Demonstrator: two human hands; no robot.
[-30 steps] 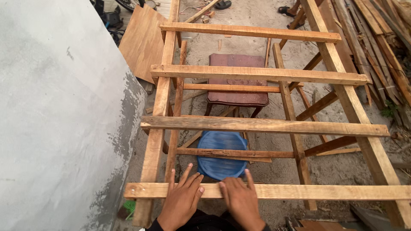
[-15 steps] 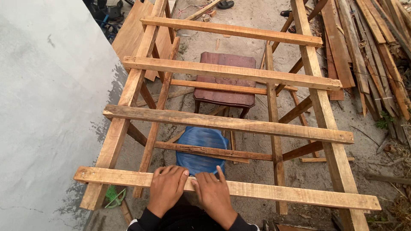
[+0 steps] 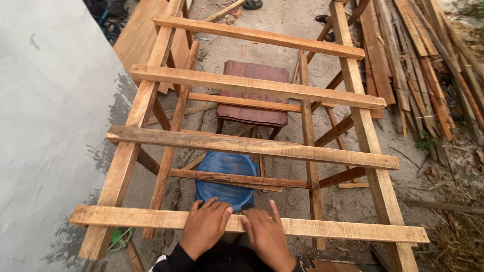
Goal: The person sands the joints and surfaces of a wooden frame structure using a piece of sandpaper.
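Head view: the person stands over a wooden frame (image 3: pixel 353 100) of two long rails crossed by four slats. Both hands rest on the nearest slat (image 3: pixel 126 217). The left hand (image 3: pixel 205 226) lies palm down with the fingers curled over the far edge of the slat, pressing on it rather than closing around it. The right hand (image 3: pixel 266 235) lies flat just beside it, fingers spread and pointing away from the body, gripping nothing.

Just beyond the fingertips, below the frame, stands a blue round container (image 3: pixel 225 180). Further from the hands, under the third slat, sits a dark red stool (image 3: pixel 252 98). Well off to the right of the right hand lies a stack of loose planks (image 3: pixel 428 65). To the left of the left hand rises a grey plastered wall (image 3: pixel 45 126).

For a sound hold, judge that weight belongs square on the slat above the rails, with both palms flat and the pressure even.

Hidden or unclear: the wrists and forearms are cut off at the lower edge. The fastenings at the joints cannot be made out. A green object (image 3: pixel 117 238) near the left rail is too small to identify.
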